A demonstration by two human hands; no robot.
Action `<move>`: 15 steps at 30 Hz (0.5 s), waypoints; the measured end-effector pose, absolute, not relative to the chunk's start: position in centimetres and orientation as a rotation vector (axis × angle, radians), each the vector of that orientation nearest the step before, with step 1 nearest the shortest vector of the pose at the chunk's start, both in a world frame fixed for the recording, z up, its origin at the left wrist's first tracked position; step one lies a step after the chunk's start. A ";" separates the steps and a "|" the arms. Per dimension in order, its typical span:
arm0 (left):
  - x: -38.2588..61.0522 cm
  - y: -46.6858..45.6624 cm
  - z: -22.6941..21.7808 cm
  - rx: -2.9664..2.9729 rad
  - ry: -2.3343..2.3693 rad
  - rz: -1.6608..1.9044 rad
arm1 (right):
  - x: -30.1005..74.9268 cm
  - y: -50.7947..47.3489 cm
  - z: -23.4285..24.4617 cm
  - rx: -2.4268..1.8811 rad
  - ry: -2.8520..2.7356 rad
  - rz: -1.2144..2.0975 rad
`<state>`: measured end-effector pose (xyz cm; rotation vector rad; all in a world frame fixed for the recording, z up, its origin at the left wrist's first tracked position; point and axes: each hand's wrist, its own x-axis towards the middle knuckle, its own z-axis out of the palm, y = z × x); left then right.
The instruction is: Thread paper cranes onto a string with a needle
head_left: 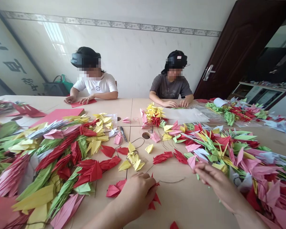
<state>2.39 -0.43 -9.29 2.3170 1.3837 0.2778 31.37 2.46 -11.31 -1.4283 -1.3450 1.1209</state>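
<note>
- Holding a small red folded paper piece [154,199] against the beige wooden table [188,203], the left hand [136,194] has its fingers closed around it, near the front edge.
- From this piece a thin dark wire [173,182] runs to the right, toward the right hand [216,182], whose fingers are pinched narrow; whether they really grip the wire end, one cannot tell.
- A risk, as a judgement: the wire is thin and springy, so it may slip out of the fingers, or tear the paper if it is pulled at an angle.
- Loose red folded pieces [163,156] and a yellow folded piece [149,148] lie just beyond; a sweeping wrist could scatter them.
- On both sides are big heaps of coloured folded paper [50,159], and two other people [95,83] fold paper at the far side.
</note>
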 end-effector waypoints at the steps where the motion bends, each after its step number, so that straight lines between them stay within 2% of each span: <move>1: 2.4 -0.4 -9.3 2.319 1.383 0.282 | 30.9 2.4 -11.9 -1.467 -1.432 1.076; 8: 2.6 -0.5 -9.3 2.314 1.380 0.322 | 29.4 2.4 -14.8 -1.454 -1.708 0.882; 12: 2.6 -0.7 -9.2 2.311 1.350 0.356 | 29.1 2.0 -14.1 -1.450 -1.692 0.732; 15: 2.6 -0.7 -8.9 2.291 1.326 0.377 | 27.7 0.7 -12.2 -1.430 -1.681 0.842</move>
